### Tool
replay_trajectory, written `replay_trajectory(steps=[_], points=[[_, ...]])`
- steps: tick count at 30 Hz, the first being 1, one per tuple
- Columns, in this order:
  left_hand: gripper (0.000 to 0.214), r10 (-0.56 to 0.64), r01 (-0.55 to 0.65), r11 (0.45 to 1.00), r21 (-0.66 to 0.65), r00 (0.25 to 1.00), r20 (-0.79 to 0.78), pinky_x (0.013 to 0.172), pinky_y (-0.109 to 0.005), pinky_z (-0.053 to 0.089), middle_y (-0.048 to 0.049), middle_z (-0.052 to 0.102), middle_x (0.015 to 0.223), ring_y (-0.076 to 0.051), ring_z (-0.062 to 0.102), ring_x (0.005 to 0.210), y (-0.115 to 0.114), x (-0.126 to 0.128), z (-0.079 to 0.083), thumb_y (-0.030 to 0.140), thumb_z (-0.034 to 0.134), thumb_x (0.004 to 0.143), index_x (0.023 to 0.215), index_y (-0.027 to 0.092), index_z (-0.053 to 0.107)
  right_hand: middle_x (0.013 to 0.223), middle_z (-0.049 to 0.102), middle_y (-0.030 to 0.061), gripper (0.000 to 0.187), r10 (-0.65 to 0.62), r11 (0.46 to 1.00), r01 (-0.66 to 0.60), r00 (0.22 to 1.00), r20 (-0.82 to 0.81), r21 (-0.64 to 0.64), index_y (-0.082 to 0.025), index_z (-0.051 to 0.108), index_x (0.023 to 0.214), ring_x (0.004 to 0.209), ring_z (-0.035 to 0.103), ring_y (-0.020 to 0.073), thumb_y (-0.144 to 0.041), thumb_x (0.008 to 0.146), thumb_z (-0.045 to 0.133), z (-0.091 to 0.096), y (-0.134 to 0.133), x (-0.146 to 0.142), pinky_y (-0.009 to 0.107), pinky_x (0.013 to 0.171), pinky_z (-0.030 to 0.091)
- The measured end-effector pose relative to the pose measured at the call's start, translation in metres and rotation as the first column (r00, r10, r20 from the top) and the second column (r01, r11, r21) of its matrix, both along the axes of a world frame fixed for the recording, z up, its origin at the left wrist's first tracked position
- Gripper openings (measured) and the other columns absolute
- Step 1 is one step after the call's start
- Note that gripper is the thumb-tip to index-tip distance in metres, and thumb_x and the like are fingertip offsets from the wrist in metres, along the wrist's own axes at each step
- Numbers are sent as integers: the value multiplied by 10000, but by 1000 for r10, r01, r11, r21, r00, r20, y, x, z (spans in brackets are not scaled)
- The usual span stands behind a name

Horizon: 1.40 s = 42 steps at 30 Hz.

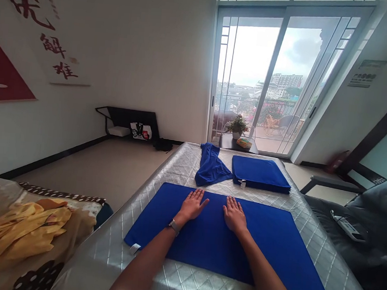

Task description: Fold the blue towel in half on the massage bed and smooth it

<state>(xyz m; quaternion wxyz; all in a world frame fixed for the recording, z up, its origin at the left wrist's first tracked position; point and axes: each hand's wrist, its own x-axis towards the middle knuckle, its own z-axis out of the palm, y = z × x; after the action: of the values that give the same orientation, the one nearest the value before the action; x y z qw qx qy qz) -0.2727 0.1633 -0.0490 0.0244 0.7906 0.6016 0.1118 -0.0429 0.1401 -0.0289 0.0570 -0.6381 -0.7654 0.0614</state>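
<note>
A blue towel (272, 246) lies spread flat on the silver quilted mattress (163, 178). My left hand (193, 205) rests flat on the towel near its far edge, fingers stretched out. My right hand (234, 214) lies flat beside it, a little to the right, fingers together and extended. Both hands hold nothing. A watch sits on my left wrist. Beyond the towel lies a crumpled blue towel (210, 165), and to its right a neat stack of folded blue towels (259, 172).
A yellow patterned pillow or quilt (19, 233) lies at the left. A dark chair (372, 224) with a remote on it stands at the right. Past the mattress a small table bears a potted plant (237, 126) before glass balcony doors.
</note>
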Motion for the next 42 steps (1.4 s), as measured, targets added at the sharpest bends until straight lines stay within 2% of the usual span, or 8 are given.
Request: replay_trajectory(steps=[4, 8, 13, 17, 26, 32, 35, 42], points=[[724, 162, -164, 985, -56, 986, -42, 1250, -491, 189, -105, 281, 1645, -261, 229, 1530, 11, -72, 5, 615, 169, 1029, 1585, 173, 308, 1667, 220, 52, 648, -29, 999, 29, 999, 33, -20, -114, 241, 1600, 1542, 141, 165, -407, 1028, 159, -1, 1, 27, 383, 1253, 82], [720, 287, -291, 955, -58, 956, -64, 1248, -505, 177, -127, 272, 1646, -283, 226, 1529, 16, -129, 1, 597, 199, 1034, 1584, 144, 301, 1671, 213, 53, 656, -160, 987, 163, 981, 113, -9, -101, 234, 1599, 1541, 152, 177, -395, 1018, 159, -7, 1, 103, 397, 1253, 99], [727, 319, -319, 948, 12, 945, -72, 1246, -508, 177, -118, 285, 1645, -292, 231, 1528, 17, -148, -11, 620, 191, 1028, 1579, 163, 319, 1674, 205, 106, 701, -376, 925, 379, 915, 146, 8, -28, 222, 1588, 1542, 156, 221, -396, 999, 126, -16, -6, 208, 419, 1251, 130], [737, 326, -326, 945, 11, 944, -60, 1252, -493, 170, -114, 269, 1653, -285, 232, 1528, 17, -145, -14, 627, 182, 1025, 1581, 162, 314, 1676, 200, 108, 730, -436, 900, 436, 894, 102, 28, -31, 221, 1590, 1541, 161, 216, -424, 991, 85, -19, -9, 234, 409, 1251, 142], [713, 326, -327, 945, -2, 942, -83, 1236, -528, 199, -124, 283, 1648, -306, 243, 1523, 17, -144, -11, 597, 178, 1032, 1582, 165, 317, 1666, 238, 116, 726, -447, 895, 445, 889, 100, 38, -40, 253, 1586, 1534, 193, 226, -424, 986, 112, -17, -7, 226, 404, 1244, 159], [729, 336, -343, 938, -47, 936, -109, 1231, -541, 187, -171, 317, 1626, -329, 247, 1519, 19, -132, 12, 594, 212, 1027, 1573, 126, 330, 1645, 283, 147, 664, -448, 894, 436, 879, 164, 107, -9, 317, 1555, 1524, 227, 250, -323, 998, 139, -1, -11, 206, 445, 1244, 145], [715, 277, -277, 961, 12, 959, -50, 1230, -514, 214, -193, 326, 1618, -326, 245, 1520, 17, -90, 24, 567, 225, 1037, 1565, 100, 342, 1619, 330, 177, 623, -337, 932, 308, 930, 147, 190, 4, 352, 1537, 1523, 229, 257, -265, 998, 192, 7, -13, 161, 441, 1243, 123], [645, -238, 235, 968, 91, 971, 30, 1230, -413, 258, -162, 397, 1592, -232, 305, 1503, 5, 68, 20, 496, 171, 1069, 1536, 107, 389, 1631, 323, 91, 591, 33, 998, -32, 999, -11, 52, -97, 351, 1561, 1522, 232, 189, -306, 1025, 213, 19, -7, 16, 369, 1243, 134]])
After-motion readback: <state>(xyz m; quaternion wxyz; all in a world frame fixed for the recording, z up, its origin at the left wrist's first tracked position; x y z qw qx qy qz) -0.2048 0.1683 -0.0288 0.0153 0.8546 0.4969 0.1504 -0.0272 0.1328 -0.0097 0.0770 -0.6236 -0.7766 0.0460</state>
